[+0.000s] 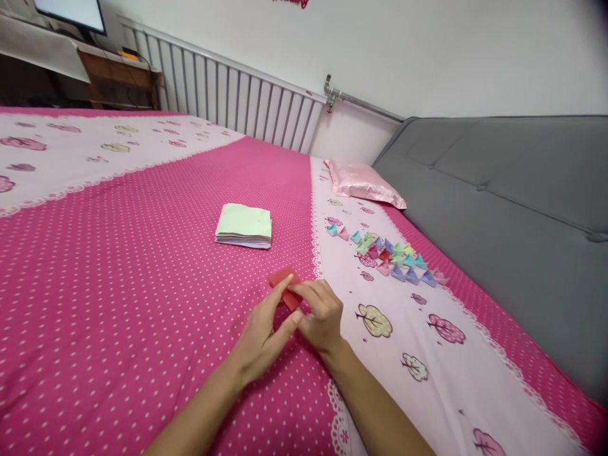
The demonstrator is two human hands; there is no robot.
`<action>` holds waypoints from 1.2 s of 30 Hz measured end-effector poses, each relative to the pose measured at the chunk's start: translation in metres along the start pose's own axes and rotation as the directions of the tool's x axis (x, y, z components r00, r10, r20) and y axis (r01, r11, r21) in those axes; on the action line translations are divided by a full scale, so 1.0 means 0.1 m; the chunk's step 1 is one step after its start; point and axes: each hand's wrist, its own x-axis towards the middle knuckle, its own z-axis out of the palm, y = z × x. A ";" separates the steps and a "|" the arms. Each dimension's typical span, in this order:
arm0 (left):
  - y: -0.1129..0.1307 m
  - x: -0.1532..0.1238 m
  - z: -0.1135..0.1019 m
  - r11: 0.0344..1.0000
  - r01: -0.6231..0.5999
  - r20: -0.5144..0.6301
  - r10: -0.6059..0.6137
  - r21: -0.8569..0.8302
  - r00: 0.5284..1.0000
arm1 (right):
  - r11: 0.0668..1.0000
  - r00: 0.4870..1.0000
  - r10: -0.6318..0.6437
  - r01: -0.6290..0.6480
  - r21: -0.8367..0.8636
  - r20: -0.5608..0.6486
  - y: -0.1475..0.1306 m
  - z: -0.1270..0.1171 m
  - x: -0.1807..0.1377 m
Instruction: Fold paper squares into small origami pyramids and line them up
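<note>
A small folded piece of red paper (pixel 285 277) is held between my two hands, just above the pink dotted bedspread. My left hand (pixel 263 332) grips it from the left, with the index finger laid along the paper and the thumb near its lower edge. From the right, my right hand (pixel 320 313) pinches the same paper with curled fingers. Part of the paper is hidden under my fingers. Beyond my hands lies a stack of square paper sheets (pixel 244 220), with a pale green one on top.
Several small folded paper boats (pixel 384 254) in many colours sit on the bedspread to the right. A pink satin pillow (pixel 363 180) lies behind them, beside a grey padded headboard (pixel 503 190). A white radiator (pixel 228 88) lines the wall. A monitor (pixel 71 12) stands on a desk far left.
</note>
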 end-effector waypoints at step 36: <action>0.00 0.14 -0.20 0.821 0.234 -0.201 -0.384 -0.521 0.901 | 0.581 0.922 0.077 -0.352 0.734 0.381 0.00 -0.09 0.10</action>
